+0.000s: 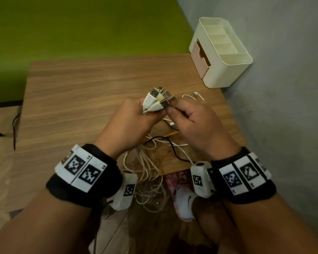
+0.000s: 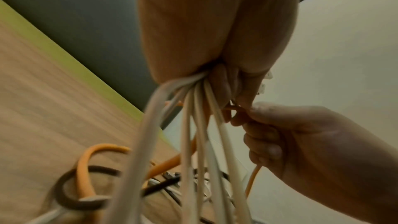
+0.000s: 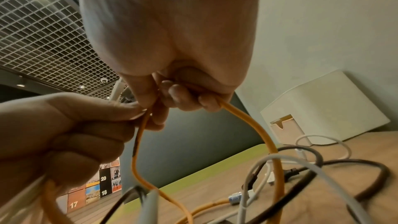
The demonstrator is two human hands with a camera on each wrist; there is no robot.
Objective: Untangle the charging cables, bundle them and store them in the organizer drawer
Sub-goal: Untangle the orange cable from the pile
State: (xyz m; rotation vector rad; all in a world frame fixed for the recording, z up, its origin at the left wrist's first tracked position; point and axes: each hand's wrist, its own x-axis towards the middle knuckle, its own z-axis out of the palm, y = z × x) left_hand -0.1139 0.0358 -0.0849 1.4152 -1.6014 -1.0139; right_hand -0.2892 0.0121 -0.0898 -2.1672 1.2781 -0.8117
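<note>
Both hands grip cables: left (image 1: 130, 116) white ones (plugs up), right (image 1: 193, 118) orange

Both forearms reach forward side by side, each wrist wrapped in a black band carrying white marker blocks. The left hand (image 1: 129, 116) is raised with its back toward the head camera, fingers curled tight into a fist around a bunch of cables (image 2: 193, 125), whose plugs stick up past the thumb side. The right hand (image 1: 193, 121) sits just beside it, knuckles nearly touching the left hand's, its back also turned up. Its thumb and forefinger pinch an orange cable (image 3: 254, 125) close against the left fist, while the remaining fingers (image 3: 187, 98) curl loosely over the same cable in the palm.
</note>
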